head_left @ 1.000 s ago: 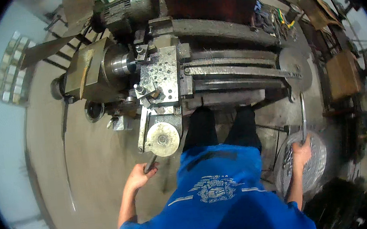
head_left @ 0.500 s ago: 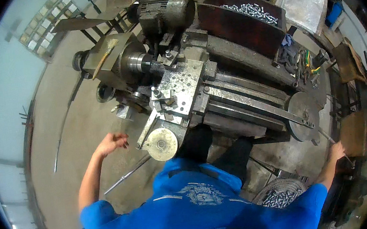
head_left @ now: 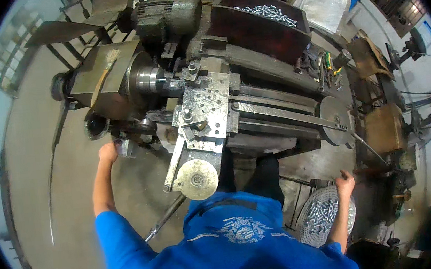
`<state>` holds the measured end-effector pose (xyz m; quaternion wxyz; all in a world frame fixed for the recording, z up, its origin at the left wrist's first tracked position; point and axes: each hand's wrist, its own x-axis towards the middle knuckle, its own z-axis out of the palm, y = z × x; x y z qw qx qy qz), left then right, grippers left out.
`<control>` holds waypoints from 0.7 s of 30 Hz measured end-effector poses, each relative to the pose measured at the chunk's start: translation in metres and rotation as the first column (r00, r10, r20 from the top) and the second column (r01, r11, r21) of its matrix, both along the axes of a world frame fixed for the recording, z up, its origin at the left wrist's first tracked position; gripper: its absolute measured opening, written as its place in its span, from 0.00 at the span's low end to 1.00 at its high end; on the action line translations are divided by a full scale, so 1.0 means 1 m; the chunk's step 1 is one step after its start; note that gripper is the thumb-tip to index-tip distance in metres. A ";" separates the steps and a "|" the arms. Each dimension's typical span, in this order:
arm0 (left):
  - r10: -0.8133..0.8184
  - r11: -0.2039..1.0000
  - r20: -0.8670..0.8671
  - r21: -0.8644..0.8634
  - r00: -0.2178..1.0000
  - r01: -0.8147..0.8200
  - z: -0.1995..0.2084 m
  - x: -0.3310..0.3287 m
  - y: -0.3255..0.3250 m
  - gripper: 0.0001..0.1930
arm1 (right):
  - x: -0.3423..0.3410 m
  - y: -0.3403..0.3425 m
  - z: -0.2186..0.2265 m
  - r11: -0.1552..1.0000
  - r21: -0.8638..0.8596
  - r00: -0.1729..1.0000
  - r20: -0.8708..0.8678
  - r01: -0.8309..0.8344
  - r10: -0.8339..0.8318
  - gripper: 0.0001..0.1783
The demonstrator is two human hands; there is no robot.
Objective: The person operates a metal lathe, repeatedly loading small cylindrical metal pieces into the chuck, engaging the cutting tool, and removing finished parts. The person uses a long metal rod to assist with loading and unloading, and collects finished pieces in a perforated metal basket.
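My left hand (head_left: 107,152) is closed beside a small pale metal box (head_left: 125,148) under the headstock (head_left: 103,72) of a lathe. What its fingers hold is hidden. My right hand (head_left: 345,183) is off the machine, above the far edge of a round perforated basket (head_left: 301,226) full of short shiny metal pins (head_left: 321,216). Its fingers are partly bent and apart, with nothing visible in them. Between my arms lie the lathe's drilled cross slide (head_left: 207,101) with clamped tool blocks and a round handwheel (head_left: 197,180) nearest me.
A brush (head_left: 104,79) lies on the headstock, with a motor (head_left: 168,19) behind. A dark bin (head_left: 260,31) holds more pins. At right are a large disc wheel (head_left: 334,118) with a long rod handle (head_left: 368,147), and hand tools (head_left: 329,66). A metal bar (head_left: 165,216) slants low beside the handwheel.
My left hand has moved from open air to the small metal box and closed. My right hand has let go of the rod handle and come in toward the basket. The view has shifted.
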<state>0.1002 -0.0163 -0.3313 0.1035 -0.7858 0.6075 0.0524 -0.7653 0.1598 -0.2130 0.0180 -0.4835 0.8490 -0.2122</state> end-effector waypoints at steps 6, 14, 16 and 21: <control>0.374 0.790 -0.291 -0.397 0.880 -0.467 -0.071 -0.044 0.002 0.20 | 0.101 -0.094 0.072 0.967 -0.080 0.930 0.268 -0.241 0.253 0.23; 0.166 0.976 -0.156 -0.112 0.974 -0.185 -0.028 0.006 0.016 0.20 | 0.342 -0.262 0.147 0.143 -0.050 0.147 -0.073 -0.988 0.986 0.26; 0.178 0.968 -0.286 -0.124 0.942 -0.220 -0.015 -0.003 0.020 0.20 | 0.366 -0.287 0.140 0.085 0.106 0.083 -0.023 -0.991 0.996 0.27; 0.199 0.961 -0.469 -0.079 0.860 -0.266 0.017 0.019 0.070 0.20 | 0.385 -0.307 0.132 0.083 0.243 0.098 0.053 -0.966 0.994 0.30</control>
